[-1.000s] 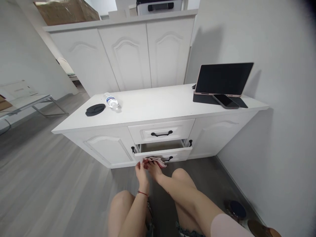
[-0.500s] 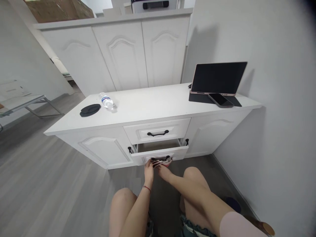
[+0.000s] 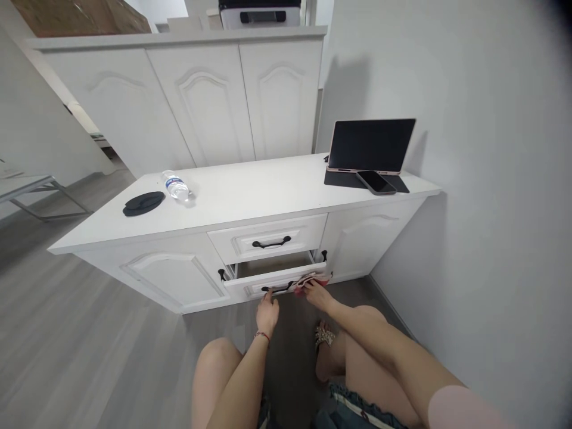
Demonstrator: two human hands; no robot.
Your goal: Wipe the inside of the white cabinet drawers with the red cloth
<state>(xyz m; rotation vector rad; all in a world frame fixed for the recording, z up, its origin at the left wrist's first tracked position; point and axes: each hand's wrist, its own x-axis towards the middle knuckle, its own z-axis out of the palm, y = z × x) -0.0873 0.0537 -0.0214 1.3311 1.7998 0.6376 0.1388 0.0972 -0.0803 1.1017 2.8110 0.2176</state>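
Note:
The lower drawer (image 3: 241, 289) of the white cabinet is pulled partway out, and its inside shows. At the left end of its black handle (image 3: 281, 290) is my left hand (image 3: 267, 311), fingers curled at the bar. My right hand (image 3: 317, 294) grips a crumpled pink-and-white cloth (image 3: 309, 279) and presses it against the right part of the drawer front. Part of the cloth is hidden behind my fingers. Above, the upper drawer (image 3: 308, 234) with its own black handle (image 3: 271, 243) is closed.
On the white cabinet top (image 3: 250, 187) are a clear plastic bottle (image 3: 176, 186), a flat black object (image 3: 143, 204), a tablet (image 3: 372, 145) and a phone (image 3: 376, 183). My knees (image 3: 217, 363) frame the space below the drawer. A wall (image 3: 491, 226) stands at the right.
The cloth has moved right along the drawer front in my right hand. My left hand has come off the cloth and now touches the handle. The view has shifted slightly.

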